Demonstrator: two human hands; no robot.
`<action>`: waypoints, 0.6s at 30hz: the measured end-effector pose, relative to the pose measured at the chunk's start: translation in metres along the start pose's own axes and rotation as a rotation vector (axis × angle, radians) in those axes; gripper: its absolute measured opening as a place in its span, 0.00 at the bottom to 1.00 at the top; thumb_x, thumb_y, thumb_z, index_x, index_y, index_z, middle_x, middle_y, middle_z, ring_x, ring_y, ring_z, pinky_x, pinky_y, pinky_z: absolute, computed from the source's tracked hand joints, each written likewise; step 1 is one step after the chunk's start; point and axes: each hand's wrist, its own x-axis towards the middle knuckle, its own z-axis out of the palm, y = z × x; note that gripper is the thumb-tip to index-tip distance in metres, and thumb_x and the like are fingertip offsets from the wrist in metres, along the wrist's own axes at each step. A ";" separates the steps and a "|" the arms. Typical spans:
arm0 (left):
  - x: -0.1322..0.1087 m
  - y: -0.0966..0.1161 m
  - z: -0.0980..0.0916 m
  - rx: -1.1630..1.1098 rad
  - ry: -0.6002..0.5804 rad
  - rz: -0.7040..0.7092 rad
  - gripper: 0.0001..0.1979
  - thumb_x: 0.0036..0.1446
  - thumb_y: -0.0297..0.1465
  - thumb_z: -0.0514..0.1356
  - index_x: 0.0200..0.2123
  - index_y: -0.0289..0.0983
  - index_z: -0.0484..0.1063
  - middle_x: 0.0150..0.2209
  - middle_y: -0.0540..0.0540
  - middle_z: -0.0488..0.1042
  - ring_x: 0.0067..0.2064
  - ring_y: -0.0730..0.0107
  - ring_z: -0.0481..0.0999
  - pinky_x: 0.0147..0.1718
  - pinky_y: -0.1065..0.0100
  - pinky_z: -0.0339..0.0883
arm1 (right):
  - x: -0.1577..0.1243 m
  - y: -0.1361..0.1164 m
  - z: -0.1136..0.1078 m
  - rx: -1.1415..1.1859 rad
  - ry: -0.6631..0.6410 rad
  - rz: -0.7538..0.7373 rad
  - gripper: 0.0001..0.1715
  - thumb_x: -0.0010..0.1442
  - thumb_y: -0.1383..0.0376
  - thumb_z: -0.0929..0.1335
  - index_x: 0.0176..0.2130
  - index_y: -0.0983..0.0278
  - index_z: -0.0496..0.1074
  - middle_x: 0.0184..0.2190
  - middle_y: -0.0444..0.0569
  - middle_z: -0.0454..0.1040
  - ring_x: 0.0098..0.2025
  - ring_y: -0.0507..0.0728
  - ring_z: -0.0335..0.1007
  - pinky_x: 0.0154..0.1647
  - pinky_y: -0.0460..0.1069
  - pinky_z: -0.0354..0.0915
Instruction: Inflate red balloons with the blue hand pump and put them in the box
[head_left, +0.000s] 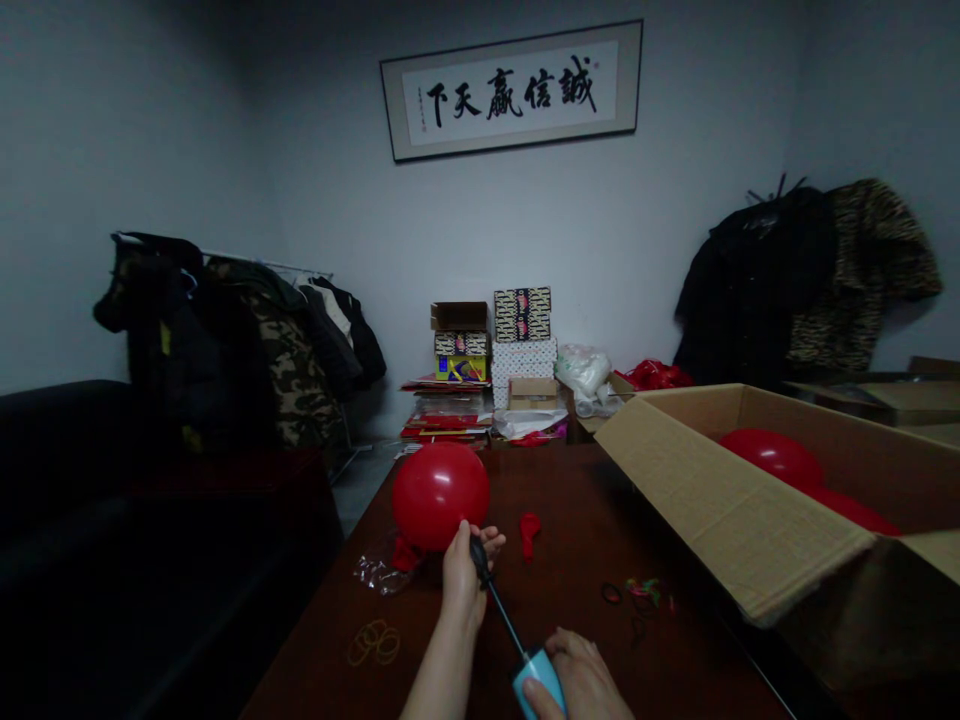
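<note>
Two things in hand: a red balloon and a pump. Holding them with hands apart from each other, with the pump aslant between. Pinching the balloon at its lower edge with the left hand and curling round the pump's black tip too (with the balloon's neck hidden, unable to tell how far over the tip). Gripping the pump's blue end with the right hand, low and near. Below all this, a brown table. On it, just right of the balloon, a limp balloon; below the balloon at left, a clear bag beside a red scrap; nearer still, some tan bands. Right of the pump, a dark loop near coloured bands. Farther right, an open carton with more balloons inside. Beyond, stacked boxes between a pile of papers and a white bag. Up on the wall, a framed scroll; at far left, hanging coats and a dark sofa
</note>
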 end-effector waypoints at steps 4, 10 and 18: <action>-0.010 -0.011 0.008 0.027 -0.051 -0.037 0.16 0.49 0.43 0.63 0.28 0.37 0.63 0.28 0.44 0.79 0.27 0.62 0.80 0.25 0.70 0.62 | 0.004 0.003 -0.007 0.053 -0.008 -0.027 0.29 0.62 0.50 0.59 0.47 0.69 0.72 0.48 0.59 0.71 0.53 0.64 0.65 0.58 0.55 0.54; -0.023 -0.029 0.016 0.068 -0.122 -0.087 0.20 0.45 0.47 0.64 0.27 0.37 0.64 0.28 0.42 0.79 0.27 0.59 0.79 0.25 0.70 0.61 | 0.019 -0.006 -0.029 0.105 -0.026 0.014 0.32 0.65 0.50 0.55 0.48 0.72 0.70 0.47 0.60 0.70 0.52 0.64 0.64 0.57 0.55 0.54; -0.013 -0.037 0.010 0.116 -0.173 0.043 0.21 0.47 0.48 0.62 0.25 0.36 0.64 0.20 0.46 0.75 0.17 0.71 0.71 0.23 0.69 0.65 | 0.030 -0.015 -0.021 0.091 0.043 0.029 0.28 0.65 0.53 0.55 0.44 0.71 0.72 0.43 0.58 0.72 0.49 0.62 0.67 0.53 0.53 0.58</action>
